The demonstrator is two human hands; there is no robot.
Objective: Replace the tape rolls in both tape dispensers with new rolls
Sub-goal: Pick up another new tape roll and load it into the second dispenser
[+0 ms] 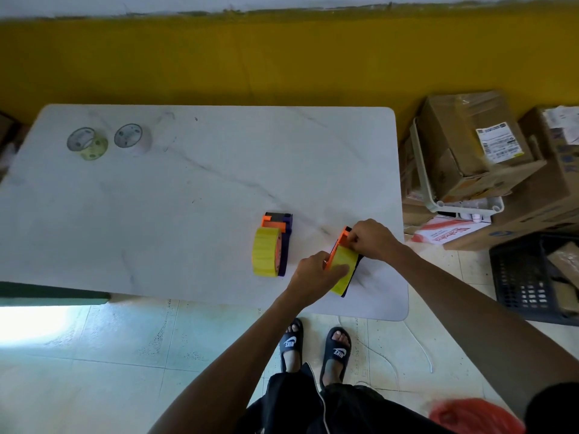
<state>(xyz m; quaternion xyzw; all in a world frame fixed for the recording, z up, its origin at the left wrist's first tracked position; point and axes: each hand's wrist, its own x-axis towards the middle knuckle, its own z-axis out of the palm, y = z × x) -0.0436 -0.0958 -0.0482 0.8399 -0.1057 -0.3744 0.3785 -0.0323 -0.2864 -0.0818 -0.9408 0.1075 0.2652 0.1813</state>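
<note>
White marble-look worktop point(156, 198) against a yellow wall point(219, 64). Two tape dispensers near the front right. Right-hand dispenser point(340, 242) (orange and dark body, yellow roll point(344, 270) seated in it) held in both hands close to the worktop's front right corner. Left hand point(316, 270) wrapped over the near side of that yellow roll, fingers point(340, 270) closed against its face. Right hand point(372, 239) at the dispenser's far end, fingers pinched shut on the orange part by the cutter; cannot tell whether a tape end sits between them. Second dispenser point(280, 227) just left of the hands, not touched, lying on the worktop with orange and purple parts and its own yellow roll point(266, 255) mounted. Two nearly spent rolls at the far left corner, well apart from the dispensers: a yellowish one point(89, 144) and a pale pinkish one point(133, 139), side by side. Cardboard boxes point(470, 145) stacked off the worktop to the right, black crate point(532, 277) on the floor nearer the camera.
</note>
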